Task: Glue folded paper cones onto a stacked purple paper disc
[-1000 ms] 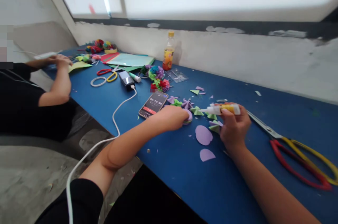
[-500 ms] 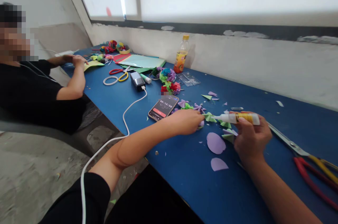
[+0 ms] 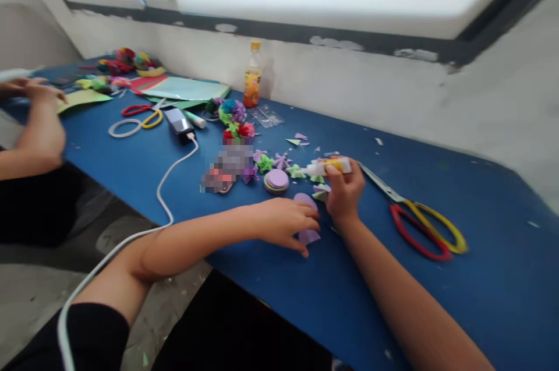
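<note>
In the head view my right hand grips a small white and yellow glue bottle, its nozzle pointing left above the folded green paper pieces. My left hand hovers over or rests on purple paper cutouts, fingers apart; whether it touches them is unclear. One purple paper circle shows behind the fingers, and a second purple piece lies partly under them. Just left of these sits a stack of round paper discs with a purple one on top. Crumpled purple and green paper flowers lie behind the stack.
Large red-and-yellow-handled scissors lie to the right. A blurred phone, a white cable, a black device and a juice bottle stand leftward and behind. Another person's arm is at far left, near yellow paper.
My view has turned right. My left hand has moved from the folded pieces toward me, over the purple cutouts, opening its fingers. The glue bottle stays in my right hand.
</note>
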{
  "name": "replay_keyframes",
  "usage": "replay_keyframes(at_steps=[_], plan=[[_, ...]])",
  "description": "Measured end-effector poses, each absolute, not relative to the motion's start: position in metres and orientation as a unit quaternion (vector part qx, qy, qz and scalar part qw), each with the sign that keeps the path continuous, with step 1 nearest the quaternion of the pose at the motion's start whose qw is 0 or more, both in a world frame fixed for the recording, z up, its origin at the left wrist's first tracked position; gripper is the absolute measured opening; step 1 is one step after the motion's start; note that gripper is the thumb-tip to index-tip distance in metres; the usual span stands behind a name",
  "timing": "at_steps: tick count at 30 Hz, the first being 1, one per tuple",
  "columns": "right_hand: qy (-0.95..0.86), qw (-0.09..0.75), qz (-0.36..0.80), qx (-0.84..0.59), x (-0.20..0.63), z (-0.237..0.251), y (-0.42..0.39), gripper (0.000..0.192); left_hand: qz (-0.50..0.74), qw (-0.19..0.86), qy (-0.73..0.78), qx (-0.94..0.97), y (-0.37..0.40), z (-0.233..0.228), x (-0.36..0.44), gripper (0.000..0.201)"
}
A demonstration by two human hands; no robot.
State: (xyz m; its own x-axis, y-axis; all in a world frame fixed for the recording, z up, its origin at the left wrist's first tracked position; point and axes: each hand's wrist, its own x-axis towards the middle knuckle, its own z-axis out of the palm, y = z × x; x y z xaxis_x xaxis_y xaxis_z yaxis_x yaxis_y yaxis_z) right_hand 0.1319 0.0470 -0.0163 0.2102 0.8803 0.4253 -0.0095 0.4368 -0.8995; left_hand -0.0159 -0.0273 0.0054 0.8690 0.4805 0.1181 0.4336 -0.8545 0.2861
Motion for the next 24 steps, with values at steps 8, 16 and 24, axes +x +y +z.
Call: replay_keyframes(at_steps=[8,16,24], plan=[[-0.546,0.653,0.358,-0.383,0.131,-0.018,0.043,0.024,0.049,0.164,0.254,0.952,-0.035,0.007,-0.010,0.033],[-0.556,0.632,0.406,-0.355,0.123,-0.011,0.036,0.026,0.041,0.143,0.269,0.952,-0.040,0.006,-0.008,0.025],[-0.571,0.624,0.436,-0.308,0.115,-0.005,0.029,0.026,0.084,0.090,0.358,0.926,-0.039,0.001,-0.005,0.025]])
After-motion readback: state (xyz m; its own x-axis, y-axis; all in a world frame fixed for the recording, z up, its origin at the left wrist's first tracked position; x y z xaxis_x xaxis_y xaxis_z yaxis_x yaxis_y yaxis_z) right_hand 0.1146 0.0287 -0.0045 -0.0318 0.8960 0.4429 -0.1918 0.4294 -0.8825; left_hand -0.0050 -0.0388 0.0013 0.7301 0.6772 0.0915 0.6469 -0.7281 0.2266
